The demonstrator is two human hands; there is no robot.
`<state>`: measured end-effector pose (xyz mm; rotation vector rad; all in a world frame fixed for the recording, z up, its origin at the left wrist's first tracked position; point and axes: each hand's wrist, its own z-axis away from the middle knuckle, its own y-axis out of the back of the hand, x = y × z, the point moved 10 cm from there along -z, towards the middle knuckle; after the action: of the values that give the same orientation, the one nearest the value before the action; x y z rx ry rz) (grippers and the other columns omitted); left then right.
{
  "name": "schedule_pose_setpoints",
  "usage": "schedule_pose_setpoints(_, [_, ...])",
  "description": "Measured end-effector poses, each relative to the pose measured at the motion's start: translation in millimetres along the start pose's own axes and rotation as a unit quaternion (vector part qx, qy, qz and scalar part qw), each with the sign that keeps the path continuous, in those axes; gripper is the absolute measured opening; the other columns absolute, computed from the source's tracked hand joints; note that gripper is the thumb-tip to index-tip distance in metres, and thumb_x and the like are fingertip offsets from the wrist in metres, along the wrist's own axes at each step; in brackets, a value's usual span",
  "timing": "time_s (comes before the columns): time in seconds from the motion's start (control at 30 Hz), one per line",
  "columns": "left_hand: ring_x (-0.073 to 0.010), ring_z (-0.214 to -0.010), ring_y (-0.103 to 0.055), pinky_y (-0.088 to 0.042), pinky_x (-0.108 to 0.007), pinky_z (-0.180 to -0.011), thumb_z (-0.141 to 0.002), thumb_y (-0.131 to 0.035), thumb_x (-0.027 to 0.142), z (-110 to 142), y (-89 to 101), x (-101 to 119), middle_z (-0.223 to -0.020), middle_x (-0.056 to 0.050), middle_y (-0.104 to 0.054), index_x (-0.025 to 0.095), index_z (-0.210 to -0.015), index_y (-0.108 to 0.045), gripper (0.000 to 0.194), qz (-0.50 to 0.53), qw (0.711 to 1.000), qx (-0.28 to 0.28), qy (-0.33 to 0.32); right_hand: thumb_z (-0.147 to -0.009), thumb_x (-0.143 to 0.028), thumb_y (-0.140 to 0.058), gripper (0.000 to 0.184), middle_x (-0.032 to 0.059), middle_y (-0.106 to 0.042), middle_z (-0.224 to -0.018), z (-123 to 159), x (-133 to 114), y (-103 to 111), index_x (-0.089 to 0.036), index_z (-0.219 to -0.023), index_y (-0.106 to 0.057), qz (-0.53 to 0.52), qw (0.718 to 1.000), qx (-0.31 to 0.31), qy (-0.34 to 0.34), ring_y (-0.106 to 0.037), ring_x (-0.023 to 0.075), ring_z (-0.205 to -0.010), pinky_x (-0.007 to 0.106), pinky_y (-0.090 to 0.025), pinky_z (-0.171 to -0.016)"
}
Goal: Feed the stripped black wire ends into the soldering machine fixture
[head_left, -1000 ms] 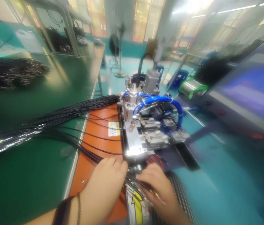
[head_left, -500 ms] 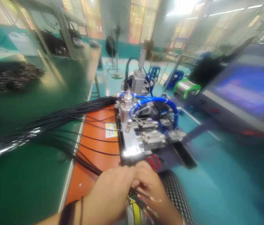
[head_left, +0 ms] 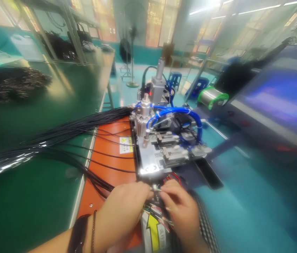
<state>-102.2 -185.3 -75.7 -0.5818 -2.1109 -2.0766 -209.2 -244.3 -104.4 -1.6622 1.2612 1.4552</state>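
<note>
Knuckles up, the left hand (head_left: 129, 203) grips several thin black cables (head_left: 101, 180). The curled right hand (head_left: 182, 207) pinches one pale wire end (head_left: 159, 190).

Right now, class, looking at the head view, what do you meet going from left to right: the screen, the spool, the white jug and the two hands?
White jug → left hand → right hand → green-rimmed spool → blue-lit screen.
</note>
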Motion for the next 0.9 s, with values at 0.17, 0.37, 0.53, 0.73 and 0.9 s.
schedule_pose_setpoints(0.17, [-0.0179,-0.061,-0.052,-0.034,-0.030,-0.056,-0.090,-0.043,0.013,3.2,8.9,-1.5,-0.068,0.002,-0.055,0.020,-0.079,-0.048,0.014,0.002,0.997,0.073,-0.008,-0.082,-0.023,-0.064,0.009,0.0018,-0.064,-0.073,2.4,-17.5,-24.2,-0.021,-0.074,-0.067,0.074,0.992,-0.094,0.042,-0.057,0.0173,-0.073,0.028,-0.044,-0.069])
schedule_pose_setpoints(0.37, [-0.0174,-0.060,-0.051,-0.033,-0.030,-0.054,-0.087,-0.043,0.010,2.1,10.8,6.9,-0.069,0.002,-0.054,0.021,-0.078,-0.047,0.015,-0.031,0.996,0.073,-0.034,-0.087,-0.025,-0.057,0.012,0.0033,-0.063,-0.080,-3.4,-19.6,-2.0,-0.020,-0.079,-0.065,0.115,0.993,0.010,-0.010,-0.058,0.0177,-0.077,0.027,-0.044,-0.070])
schedule_pose_setpoints(0.53, [-0.0156,-0.058,-0.048,-0.030,-0.029,-0.053,-0.085,-0.043,0.009,3.9,10.2,11.8,-0.066,0.001,-0.051,0.020,-0.075,-0.044,0.015,-0.065,0.994,0.076,-0.045,-0.089,-0.024,-0.053,0.021,0.0019,-0.056,-0.070,-0.7,-30.6,-11.7,-0.019,-0.069,-0.058,0.114,0.992,-0.033,0.031,-0.053,0.0161,-0.069,0.026,-0.042,-0.063])
schedule_pose_setpoints(0.73, [-0.0178,-0.066,-0.048,-0.035,-0.030,-0.057,-0.079,-0.047,0.011,6.6,-5.1,11.6,-0.076,-0.002,-0.053,0.020,-0.086,-0.045,0.012,-0.066,0.996,0.024,-0.058,-0.090,-0.021,-0.052,0.014,0.0041,-0.063,-0.084,-3.9,-30.1,-18.1,-0.020,-0.084,-0.065,0.086,0.993,-0.073,0.037,-0.056,0.0173,-0.082,0.028,-0.045,-0.074])
schedule_pose_setpoints(0.9, [-0.0188,-0.075,-0.050,-0.044,-0.032,-0.063,-0.080,-0.044,0.009,3.3,-13.1,4.1,-0.089,-0.004,-0.054,0.020,-0.097,-0.049,0.020,-0.048,0.998,-0.027,-0.019,-0.093,-0.021,-0.047,0.021,0.0042,-0.063,-0.081,-9.0,-24.1,-23.0,-0.019,-0.083,-0.065,0.158,0.978,-0.126,0.047,-0.054,0.0184,-0.081,0.030,-0.042,-0.075])
